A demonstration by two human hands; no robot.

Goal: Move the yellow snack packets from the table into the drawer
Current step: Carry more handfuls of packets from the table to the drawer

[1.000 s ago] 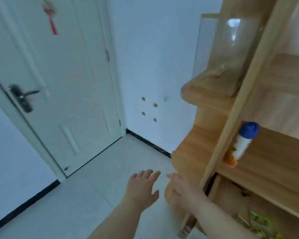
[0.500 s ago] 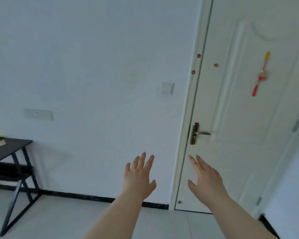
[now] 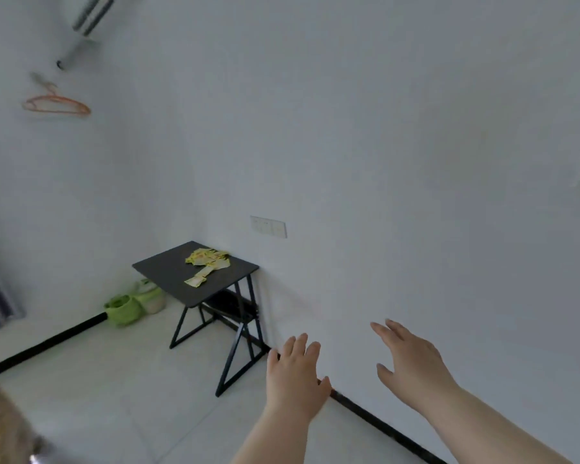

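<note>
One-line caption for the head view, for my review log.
Open, empty left hand and right hand extend toward yellow snack packets heaped on a black table by the white wall.

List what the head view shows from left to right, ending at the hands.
orange hanger on the wall → green bag on the floor → black table bearing the yellow snack packets → left hand → right hand
</note>
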